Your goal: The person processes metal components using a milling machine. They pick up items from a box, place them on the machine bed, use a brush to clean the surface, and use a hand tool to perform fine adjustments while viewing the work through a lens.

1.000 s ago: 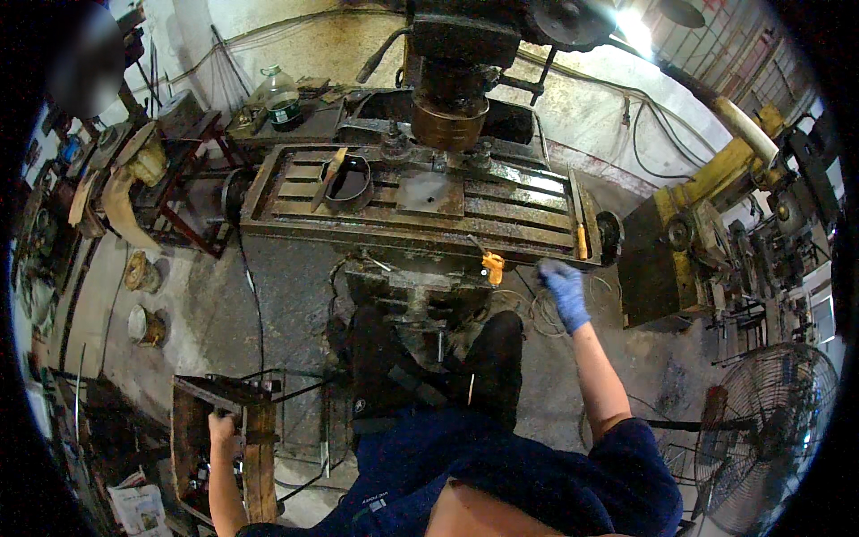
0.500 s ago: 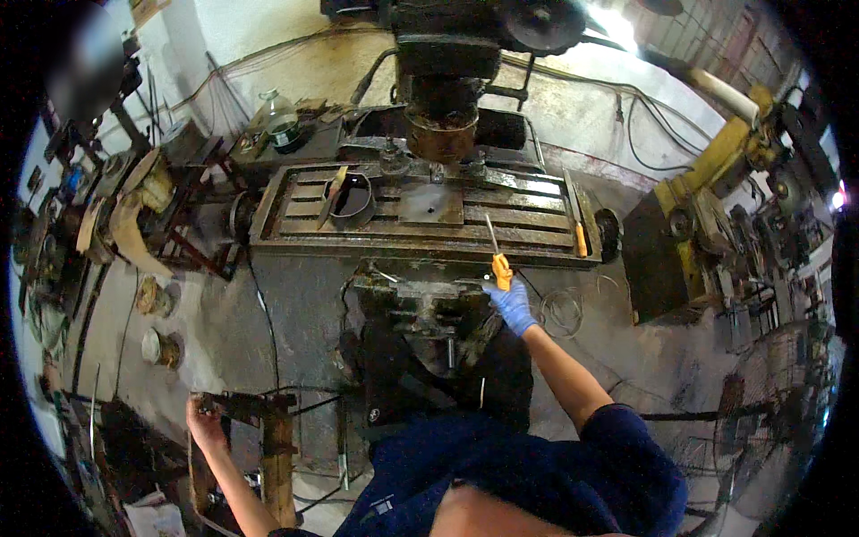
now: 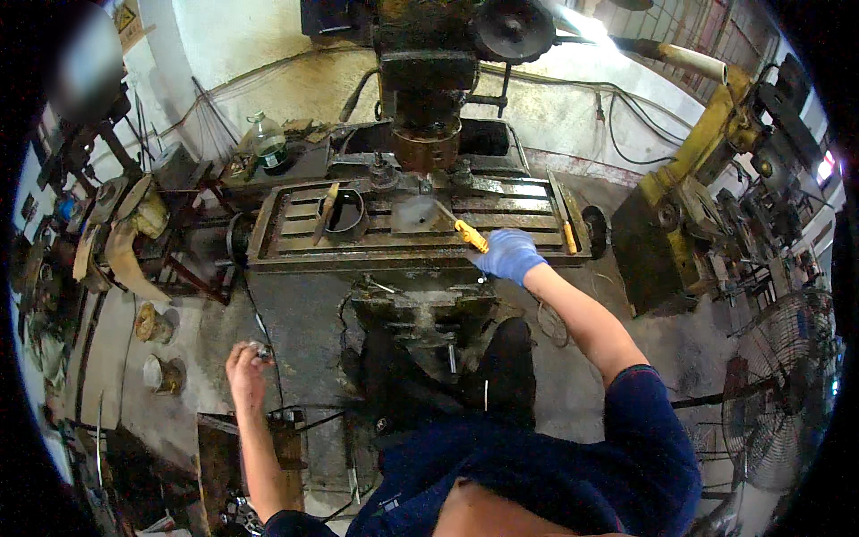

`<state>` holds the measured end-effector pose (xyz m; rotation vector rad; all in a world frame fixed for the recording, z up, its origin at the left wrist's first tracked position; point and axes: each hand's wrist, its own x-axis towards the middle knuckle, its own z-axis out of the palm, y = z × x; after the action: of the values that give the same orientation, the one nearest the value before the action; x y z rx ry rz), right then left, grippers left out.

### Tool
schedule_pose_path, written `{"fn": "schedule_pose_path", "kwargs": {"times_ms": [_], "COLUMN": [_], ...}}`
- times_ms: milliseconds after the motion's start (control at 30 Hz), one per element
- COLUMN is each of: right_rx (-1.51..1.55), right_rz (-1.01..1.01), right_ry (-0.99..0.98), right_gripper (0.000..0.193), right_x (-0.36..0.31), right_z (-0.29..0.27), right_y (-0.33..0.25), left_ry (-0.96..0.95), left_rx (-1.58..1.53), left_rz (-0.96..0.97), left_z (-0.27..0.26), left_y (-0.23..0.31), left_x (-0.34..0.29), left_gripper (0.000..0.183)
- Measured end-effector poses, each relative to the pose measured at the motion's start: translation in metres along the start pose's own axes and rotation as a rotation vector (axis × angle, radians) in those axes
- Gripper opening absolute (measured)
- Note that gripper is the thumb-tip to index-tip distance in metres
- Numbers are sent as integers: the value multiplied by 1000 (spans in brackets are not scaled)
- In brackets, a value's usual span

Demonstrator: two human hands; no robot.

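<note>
My right hand (image 3: 508,254), in a blue glove, is closed around a yellow air blow gun (image 3: 471,235). Its thin metal nozzle points toward a flat grey plate (image 3: 413,216) on the slotted machine table (image 3: 304,258). On that plate lies a small dark spot or piece. My bare left hand (image 3: 245,371) is raised at the left, fingers pinched on a small shiny metal part (image 3: 261,351); its exact shape is too small to make out. A round dark pot (image 3: 362,217) stands on the table, with a wooden-handled brush (image 3: 327,210) at its left side.
Above the plate hangs the milling machine's spindle head (image 3: 426,143). A yellow-handled tool (image 3: 570,234) lies along the table's right end. A wooden stand (image 3: 219,456) is below my left arm, a fan (image 3: 769,394) at the right, and a large bottle (image 3: 267,143) behind the table.
My right hand has moved up over the table edge, swinging the blow gun's nozzle left toward the plate. My left hand has risen from the wooden stand with the small metal part.
</note>
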<state>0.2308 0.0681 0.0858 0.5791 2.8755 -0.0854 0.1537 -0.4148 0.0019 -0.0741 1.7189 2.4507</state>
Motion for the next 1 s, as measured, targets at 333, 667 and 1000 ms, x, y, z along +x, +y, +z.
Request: {"fn": "schedule_pose_path", "kwargs": {"times_ms": [333, 667, 1000], "right_rx": [99, 229, 799], "right_rz": [17, -337, -330], "right_ry": [46, -235, 147], "right_gripper": [53, 60, 32], "right_x": [36, -91, -15], "right_z": [6, 12, 34], "right_y": [2, 22, 79], "left_ry": [-190, -487, -567], "left_rx": [-23, 99, 782], "left_rz": [-100, -260, 507], "left_z": [70, 213, 306], "left_y": [-31, -84, -88], "left_x": [6, 36, 112], "left_gripper": [6, 11, 10]}}
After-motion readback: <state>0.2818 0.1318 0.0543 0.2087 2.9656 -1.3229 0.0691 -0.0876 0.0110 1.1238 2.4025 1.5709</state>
